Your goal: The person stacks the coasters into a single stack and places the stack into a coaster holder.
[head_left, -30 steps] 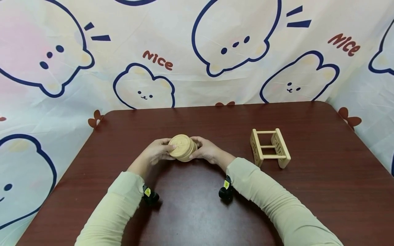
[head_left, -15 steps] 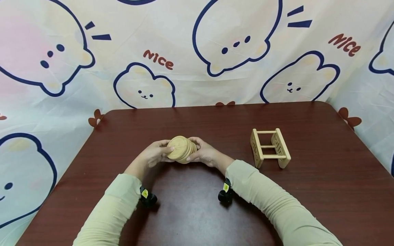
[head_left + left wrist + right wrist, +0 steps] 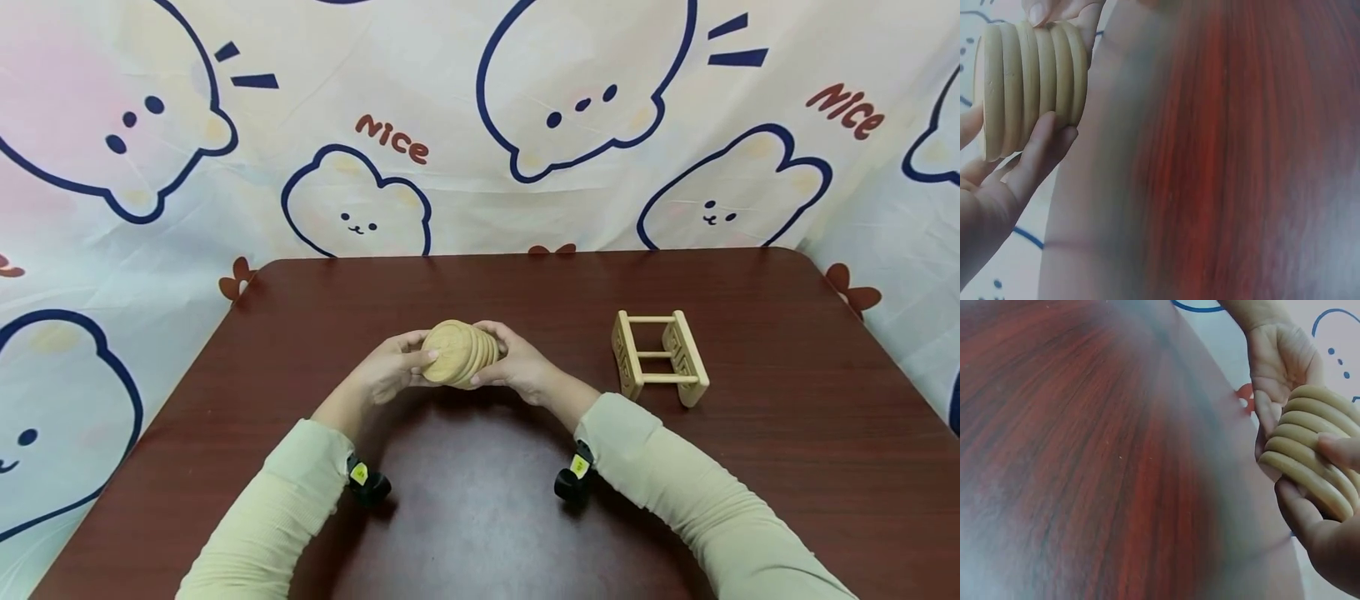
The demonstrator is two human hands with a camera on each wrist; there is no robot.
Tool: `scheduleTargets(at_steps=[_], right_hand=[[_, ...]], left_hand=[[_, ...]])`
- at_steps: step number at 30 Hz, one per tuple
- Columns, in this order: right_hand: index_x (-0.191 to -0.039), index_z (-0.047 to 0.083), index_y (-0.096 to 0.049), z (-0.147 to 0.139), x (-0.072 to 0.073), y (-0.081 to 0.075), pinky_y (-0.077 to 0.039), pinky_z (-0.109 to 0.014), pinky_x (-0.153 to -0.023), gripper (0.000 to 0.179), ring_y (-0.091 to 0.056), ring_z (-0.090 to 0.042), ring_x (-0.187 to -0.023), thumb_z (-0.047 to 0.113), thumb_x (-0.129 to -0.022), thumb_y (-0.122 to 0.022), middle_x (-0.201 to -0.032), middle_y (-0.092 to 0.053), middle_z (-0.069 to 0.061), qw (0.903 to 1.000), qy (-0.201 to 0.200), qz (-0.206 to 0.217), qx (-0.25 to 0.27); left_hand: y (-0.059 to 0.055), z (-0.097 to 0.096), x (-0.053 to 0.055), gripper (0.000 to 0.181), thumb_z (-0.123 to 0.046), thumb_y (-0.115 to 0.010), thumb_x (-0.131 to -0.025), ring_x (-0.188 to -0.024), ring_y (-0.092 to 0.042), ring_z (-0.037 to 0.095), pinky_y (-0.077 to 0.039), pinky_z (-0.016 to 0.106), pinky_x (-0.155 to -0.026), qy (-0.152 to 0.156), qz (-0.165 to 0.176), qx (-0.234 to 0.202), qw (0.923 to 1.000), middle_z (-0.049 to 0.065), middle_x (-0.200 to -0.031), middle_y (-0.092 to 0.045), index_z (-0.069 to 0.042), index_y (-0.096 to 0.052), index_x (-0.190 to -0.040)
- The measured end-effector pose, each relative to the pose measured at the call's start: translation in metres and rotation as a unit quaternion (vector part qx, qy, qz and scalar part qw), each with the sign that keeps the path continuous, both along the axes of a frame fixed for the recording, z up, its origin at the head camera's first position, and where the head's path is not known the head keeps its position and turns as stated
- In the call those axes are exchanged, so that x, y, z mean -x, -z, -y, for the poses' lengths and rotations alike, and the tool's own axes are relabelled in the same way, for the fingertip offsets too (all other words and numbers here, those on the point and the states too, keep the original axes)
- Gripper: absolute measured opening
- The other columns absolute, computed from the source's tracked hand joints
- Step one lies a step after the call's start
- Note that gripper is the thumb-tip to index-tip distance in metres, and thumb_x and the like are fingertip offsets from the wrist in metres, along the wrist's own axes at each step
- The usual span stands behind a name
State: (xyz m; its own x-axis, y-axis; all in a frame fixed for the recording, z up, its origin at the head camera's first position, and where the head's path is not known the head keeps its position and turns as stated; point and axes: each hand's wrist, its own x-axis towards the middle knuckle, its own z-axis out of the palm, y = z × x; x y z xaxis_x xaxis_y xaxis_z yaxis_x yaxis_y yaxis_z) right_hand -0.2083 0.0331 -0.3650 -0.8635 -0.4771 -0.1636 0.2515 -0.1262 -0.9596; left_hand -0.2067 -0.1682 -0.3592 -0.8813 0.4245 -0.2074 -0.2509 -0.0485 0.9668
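A stack of several round wooden coasters (image 3: 450, 352) is held between both hands above the table, tipped so that one flat face and the layered edges show. My left hand (image 3: 386, 367) grips its left end, thumb on the flat face, fingers beneath. On the other side my right hand (image 3: 523, 365) grips the right end with thumb and fingers around the edges. The left wrist view shows the coasters (image 3: 1032, 87) side by side, with left fingertips (image 3: 1047, 128) under the rims. In the right wrist view, the right thumb and fingers clasp the coasters (image 3: 1304, 450).
A small wooden rack (image 3: 688, 367) with slotted sides and crossbars stands on the dark red-brown table (image 3: 480, 517), right of the hands. A cartoon-printed cloth (image 3: 465, 208) hangs behind the table. Each wrist wears a small black camera (image 3: 371, 483).
Both hands have carried the coasters slightly right and away from me. The stack has turned so that more of its layered edges shows. The wooden rack stays in place.
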Motion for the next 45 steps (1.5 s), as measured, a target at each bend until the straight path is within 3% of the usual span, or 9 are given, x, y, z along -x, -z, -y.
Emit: scheduleTargets(at_steps=[14, 21, 26, 36, 45], right_hand=[[-0.128, 0.006, -0.034, -0.035, -0.011, -0.026, -0.047, -0.033, -0.069, 0.078, -0.046, -0.025, -0.099, -0.024, -0.06, -0.058, -0.124, -0.039, -0.014, 0.996, 0.012, -0.073, -0.05], [-0.128, 0.006, -0.032, -0.054, -0.015, -0.034, -0.046, -0.032, -0.072, 0.077, -0.044, -0.023, -0.101, -0.021, -0.061, -0.06, -0.123, -0.038, -0.014, 0.9944, 0.019, -0.083, -0.064], [-0.127, 0.006, -0.034, -0.069, -0.017, -0.041, -0.046, -0.03, -0.073, 0.076, -0.043, -0.024, -0.103, -0.018, -0.061, -0.063, -0.122, -0.038, -0.014, 0.9887, 0.027, -0.105, -0.103], [-0.127, 0.006, -0.032, -0.088, -0.022, -0.048, -0.045, -0.03, -0.074, 0.077, -0.042, -0.025, -0.105, -0.018, -0.061, -0.064, -0.123, -0.037, -0.014, 0.9853, 0.033, -0.112, -0.125], [-0.128, 0.007, -0.033, -0.113, -0.023, -0.058, -0.045, -0.03, -0.074, 0.075, -0.041, -0.026, -0.107, -0.011, -0.064, -0.067, -0.124, -0.036, -0.013, 0.9693, 0.046, -0.151, -0.188]], left_hand=[[-0.008, -0.033, 0.001, 0.048, 0.008, -0.041, -0.084, -0.08, -0.055, 0.016, -0.047, 0.033, -0.069, 0.036, -0.03, -0.049, 0.9977, 0.008, -0.101, -0.047, 0.01, -0.026, -0.13], [-0.01, -0.052, 0.004, 0.046, 0.007, -0.041, -0.086, -0.079, -0.055, 0.015, -0.047, 0.033, -0.069, 0.058, -0.042, -0.057, 0.9958, 0.01, -0.101, -0.048, 0.01, -0.026, -0.13], [-0.01, -0.066, 0.008, 0.044, 0.006, -0.04, -0.086, -0.078, -0.056, 0.016, -0.047, 0.032, -0.068, 0.075, -0.055, -0.067, 0.9934, 0.01, -0.099, -0.048, 0.012, -0.027, -0.128], [-0.012, -0.086, 0.014, 0.041, 0.008, -0.04, -0.086, -0.076, -0.054, 0.015, -0.047, 0.031, -0.066, 0.095, -0.056, -0.051, 0.9926, 0.01, -0.095, -0.048, 0.012, -0.03, -0.126], [-0.018, -0.112, 0.022, 0.041, 0.006, -0.042, -0.087, -0.078, -0.052, 0.016, -0.046, 0.031, -0.067, 0.107, -0.056, -0.054, 0.9912, 0.01, -0.098, -0.046, 0.009, -0.033, -0.126]])
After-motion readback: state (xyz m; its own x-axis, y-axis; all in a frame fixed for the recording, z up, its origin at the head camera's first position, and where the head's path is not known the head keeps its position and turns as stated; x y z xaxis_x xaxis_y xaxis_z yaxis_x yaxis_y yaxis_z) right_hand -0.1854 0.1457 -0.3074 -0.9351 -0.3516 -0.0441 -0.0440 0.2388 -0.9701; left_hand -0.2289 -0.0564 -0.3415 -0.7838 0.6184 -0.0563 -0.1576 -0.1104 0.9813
